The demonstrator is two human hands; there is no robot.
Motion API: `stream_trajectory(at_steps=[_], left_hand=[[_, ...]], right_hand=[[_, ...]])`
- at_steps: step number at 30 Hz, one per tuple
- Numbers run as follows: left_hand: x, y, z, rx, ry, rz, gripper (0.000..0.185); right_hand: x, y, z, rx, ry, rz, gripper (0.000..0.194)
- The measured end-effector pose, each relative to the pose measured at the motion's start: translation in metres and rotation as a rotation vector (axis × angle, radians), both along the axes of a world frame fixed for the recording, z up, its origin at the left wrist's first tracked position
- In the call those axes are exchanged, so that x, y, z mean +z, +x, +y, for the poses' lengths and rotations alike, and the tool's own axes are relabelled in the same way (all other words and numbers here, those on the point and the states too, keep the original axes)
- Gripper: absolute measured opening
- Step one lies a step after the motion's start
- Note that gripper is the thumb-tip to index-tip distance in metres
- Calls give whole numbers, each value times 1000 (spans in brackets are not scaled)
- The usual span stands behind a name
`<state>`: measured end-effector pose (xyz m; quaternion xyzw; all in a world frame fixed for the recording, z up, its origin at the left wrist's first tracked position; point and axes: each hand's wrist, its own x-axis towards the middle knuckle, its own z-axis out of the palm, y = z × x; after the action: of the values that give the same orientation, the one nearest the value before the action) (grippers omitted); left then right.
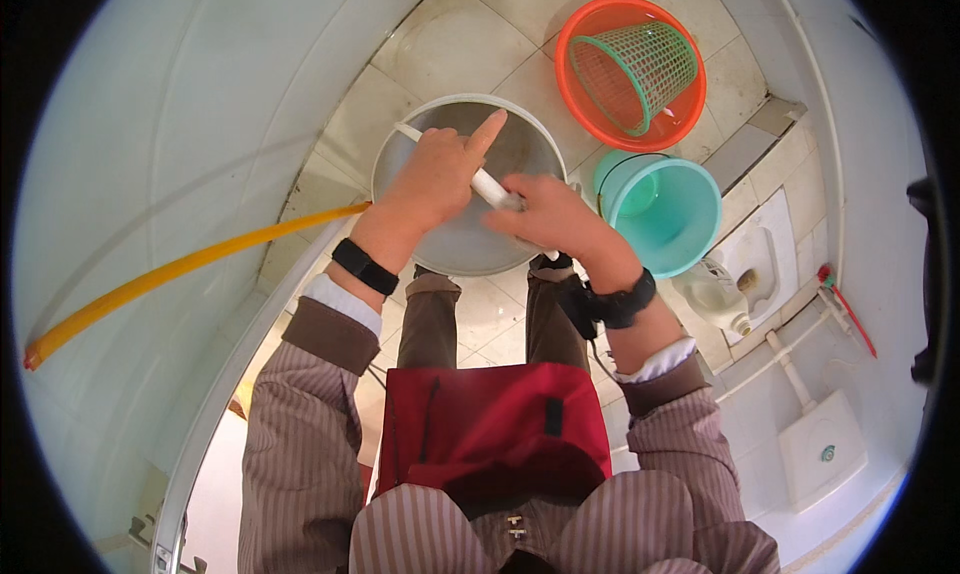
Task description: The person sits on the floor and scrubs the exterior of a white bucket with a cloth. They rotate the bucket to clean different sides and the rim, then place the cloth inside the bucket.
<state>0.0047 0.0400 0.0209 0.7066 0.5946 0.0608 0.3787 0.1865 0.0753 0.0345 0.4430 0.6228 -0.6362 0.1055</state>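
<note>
A white rod [491,188], thicker along its middle, slants across the mouth of a large round bucket with a pale rim [469,98]. My left hand [435,173] grips the rod's upper part, with one finger pointing away from it. Farther down the same rod, my right hand [544,218] is curled around it, slightly blurred. The rod's thin ends show beyond both hands. Inside the bucket a grey surface [457,240] is visible; whether it is liquid I cannot tell.
To the right stand a turquoise bucket [667,214] and an orange basin [562,71] holding a green mesh basket [637,79]. A plastic jug [712,296] is beside the squat toilet [776,251]. A yellow hose [202,266] crosses from the left wall towards the large bucket. A cistern [823,450] hangs lower right.
</note>
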Motion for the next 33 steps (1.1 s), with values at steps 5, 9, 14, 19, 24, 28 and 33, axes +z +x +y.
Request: stream_trajectory(at_steps=[5, 9, 14, 19, 24, 28, 33], left_hand=[[-2, -12, 0, -43, -37, -24, 62], [-9, -12, 3, 5, 34, -31, 62], [-9, -10, 4, -85, -19, -1, 61], [-9, -23, 6, -58, -18, -23, 55], [-9, -29, 7, -7, 67, -50, 53], [11, -27, 11, -70, 314, -20, 57], [47, -1, -13, -474, 216, 69, 48]], right_hand=[[-6, -15, -5, -25, 88, 131, 49], [10, 14, -12, 41, -36, 25, 46], [-1, -6, 8, -41, -118, 136, 42], [-13, -7, -10, 33, 9, 112, 39], [-25, 51, -53, 25, -91, 47, 32], [-44, 53, -73, -54, 118, 150, 29], [-23, 35, -80, 42, 306, 212, 28]])
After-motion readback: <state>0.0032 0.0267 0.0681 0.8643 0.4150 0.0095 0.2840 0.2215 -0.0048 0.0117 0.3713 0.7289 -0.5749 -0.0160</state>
